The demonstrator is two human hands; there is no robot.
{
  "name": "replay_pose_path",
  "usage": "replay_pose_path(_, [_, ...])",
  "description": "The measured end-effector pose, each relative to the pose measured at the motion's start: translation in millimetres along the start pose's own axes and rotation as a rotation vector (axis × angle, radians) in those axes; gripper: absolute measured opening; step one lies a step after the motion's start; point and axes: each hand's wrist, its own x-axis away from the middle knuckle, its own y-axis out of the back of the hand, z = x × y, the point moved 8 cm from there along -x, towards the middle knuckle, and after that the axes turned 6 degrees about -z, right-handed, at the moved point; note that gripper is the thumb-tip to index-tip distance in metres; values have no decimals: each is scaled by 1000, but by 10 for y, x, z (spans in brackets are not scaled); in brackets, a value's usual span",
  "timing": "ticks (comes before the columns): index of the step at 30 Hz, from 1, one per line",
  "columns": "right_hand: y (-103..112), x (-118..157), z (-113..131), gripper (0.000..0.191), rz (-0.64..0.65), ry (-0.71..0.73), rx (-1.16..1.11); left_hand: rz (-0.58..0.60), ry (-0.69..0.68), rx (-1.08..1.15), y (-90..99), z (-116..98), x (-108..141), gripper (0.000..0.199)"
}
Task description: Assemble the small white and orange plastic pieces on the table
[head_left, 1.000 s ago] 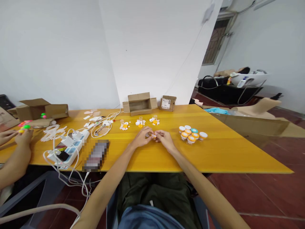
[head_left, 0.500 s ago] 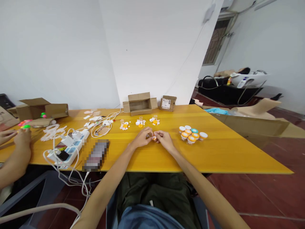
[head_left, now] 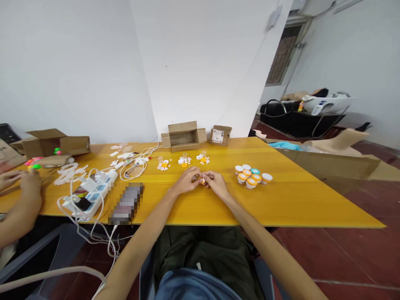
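Note:
Over the middle of the table, my left hand is closed around a small clear jar, mostly hidden by the fingers. My right hand pinches at the jar's orange and white lid, which faces right. The two hands nearly meet there. To the right of them stands a cluster of clear jars with orange, white and teal lids. Beyond my hands are three small groups of loose parts: white and orange rings and bits, another such group, and a third, each beside a clear cup.
At the back stand an open cardboard box and a smaller box. On the left are a power strip with tangled white cables, a phone and a co-worker's hands near bright plastic pieces. The table's right edge slants away.
My hands stay in nearly the same place around the jar, with only slight finger movement. The co-worker's hand at the left has shifted a little.

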Motion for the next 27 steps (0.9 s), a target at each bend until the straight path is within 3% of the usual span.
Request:
replay_pose_path(18, [16,-10,-19,40,-27,29,29,-6,12,-61,1,40,-2,9])
replay_pose_path(27, [6,4,2,32,-19,38,49,-5,-2,-98,-8,34,0,9])
